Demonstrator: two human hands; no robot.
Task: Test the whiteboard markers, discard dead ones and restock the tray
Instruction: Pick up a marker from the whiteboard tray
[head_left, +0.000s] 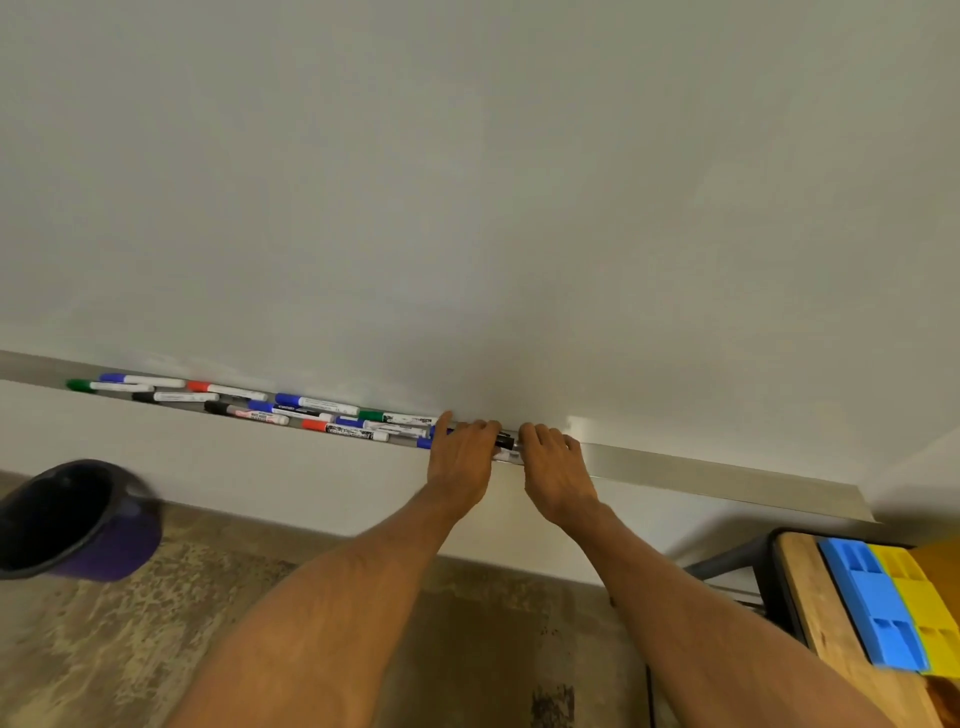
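A long metal tray (727, 475) runs under the whiteboard (467, 208). Several markers (311, 402) with blue, red, green and black caps lie in its left half. My left hand (460, 457) and my right hand (553, 457) meet at the tray's middle, both with fingers curled over a black-capped marker (505, 441) that shows between them. Whether its cap is on or coming off is hidden by my fingers.
A dark purple bin (78, 519) stands on the floor at the left. At the lower right a wooden table (810, 597) holds blue (872, 603) and yellow (924, 597) plastic boxes. The tray's right half holds nothing.
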